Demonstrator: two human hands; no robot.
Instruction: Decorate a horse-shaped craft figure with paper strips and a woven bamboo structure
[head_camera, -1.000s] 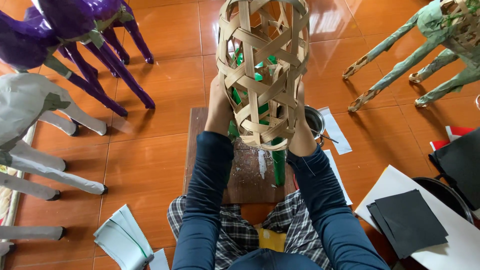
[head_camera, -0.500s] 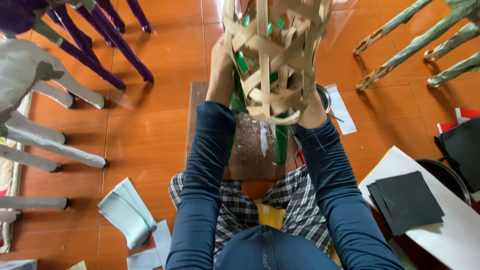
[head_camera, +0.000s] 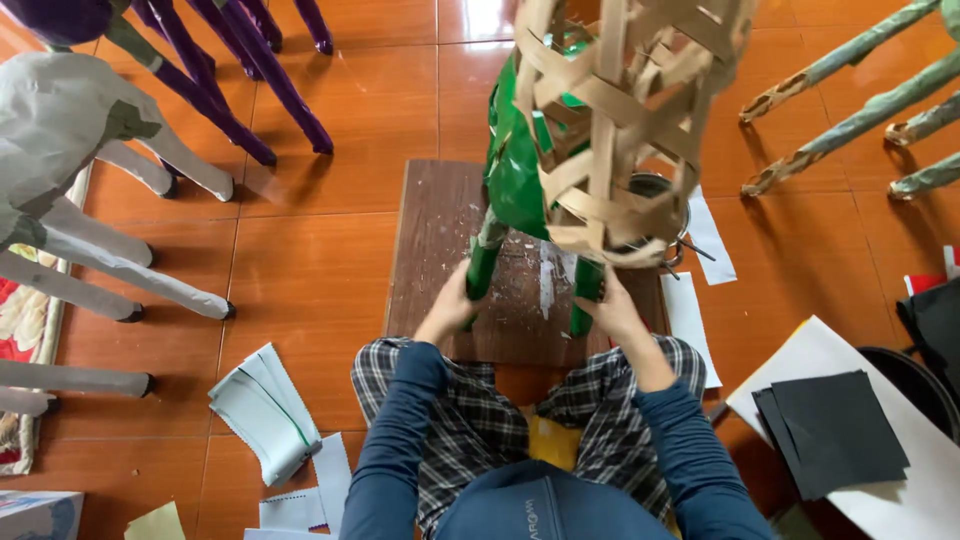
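A figure with a woven frame of tan strips (head_camera: 620, 120) and a green paper-covered body (head_camera: 515, 170) stands on a brown board (head_camera: 440, 250) in front of me. My left hand (head_camera: 452, 305) is closed around its left green leg (head_camera: 486, 255), low down. My right hand (head_camera: 608, 308) grips the right green leg (head_camera: 588, 282) near the foot. Both of the figure's feet rest on the board, which is flecked with white scraps. My plaid-clad knees sit just below the board.
Purple figure legs (head_camera: 250, 80) and a grey figure (head_camera: 90, 150) stand at the left; pale green legs (head_camera: 840, 100) at the upper right. A metal pot (head_camera: 655, 188) sits behind the frame. Paper stack (head_camera: 265, 410) lower left; black sheets (head_camera: 830, 430) on white card right.
My hands have dropped from the sides of the woven frame to the green legs. The frame now fills the top of the view, with more of the green body showing.
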